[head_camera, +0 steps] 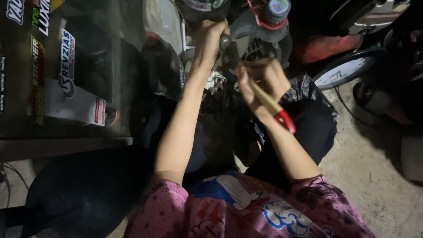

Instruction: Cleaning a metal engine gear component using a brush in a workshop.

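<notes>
Two bare hands at work, one tool, one dark engine-like assembly. Right hand [260, 83] is clenched round a brush [269, 105]: pale wooden shaft w/ a glossy red handle end that sticks out back past the wrist, toward the person. Front end of the brush is motion-blurred, so bristles can't be made out; it points forward from the fist into the machine parts [222, 83]. Left hand [210, 42] sits further forward & a bit to the left of the brush grip, fingers curled shut over a dark metal knob or bar on the assembly; exactly what it grasps is too dim to tell.

Between the 2 hands: small shiny metal fittings, grey, irregular, surrounded by black greasy-looking castings. Just beyond the left fist, 1 round cap [278, 9] w/ a blue-grey top & red ring. Right of the brush hand, crumpled black plastic bag [308, 88], shiny & wrinkled, then 1 round white-faced disc w/ dark rim [346, 70]. Far left of both grips, a dark glass cabinet [66, 70] w/ several stickers on it. Floor [374, 167] under the right forearm is rough grey concrete. Sleeves near camera: pink patterned fabric.
</notes>
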